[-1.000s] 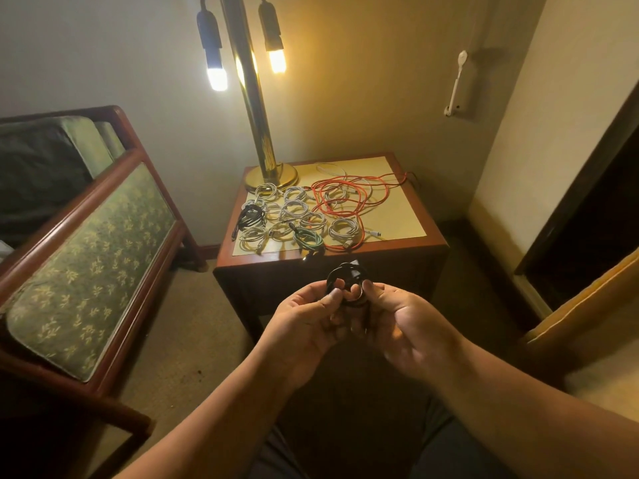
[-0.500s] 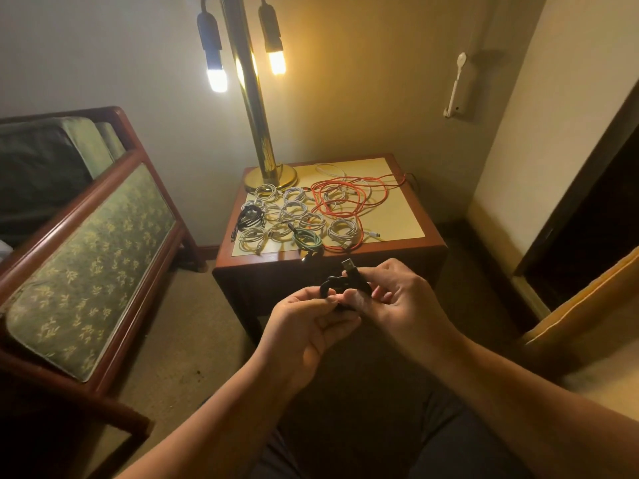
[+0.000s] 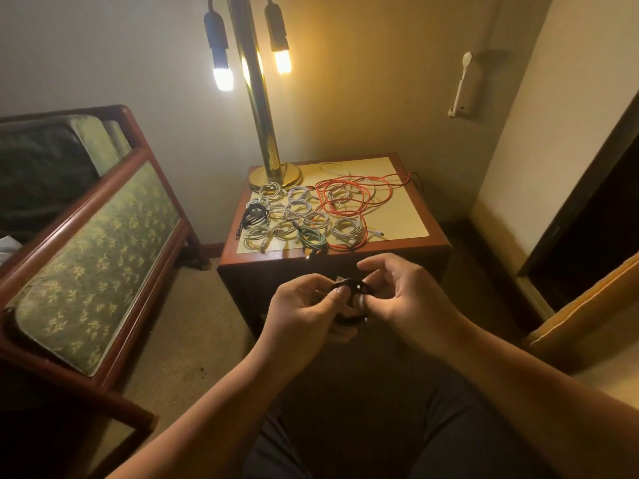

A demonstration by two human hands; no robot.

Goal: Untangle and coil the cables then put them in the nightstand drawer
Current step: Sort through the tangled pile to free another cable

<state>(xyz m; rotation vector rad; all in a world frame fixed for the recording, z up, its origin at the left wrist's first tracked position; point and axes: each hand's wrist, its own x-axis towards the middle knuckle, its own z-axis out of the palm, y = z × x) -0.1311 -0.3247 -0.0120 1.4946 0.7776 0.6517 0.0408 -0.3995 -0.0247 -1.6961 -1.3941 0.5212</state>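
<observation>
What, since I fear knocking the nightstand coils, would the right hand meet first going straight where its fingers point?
The right hand points leftward: first the black cable coil it pinches, then the left hand. The nightstand seems farther off; depth unclear.

Much of the coiled black cable [image 3: 350,288] is buried behind the fingers of the left hand [image 3: 304,305] and the right hand [image 3: 397,295], the front of the nightstand [image 3: 436,233] is too dark to read, and the lamp [image 3: 257,98] runs off the top edge.
</observation>
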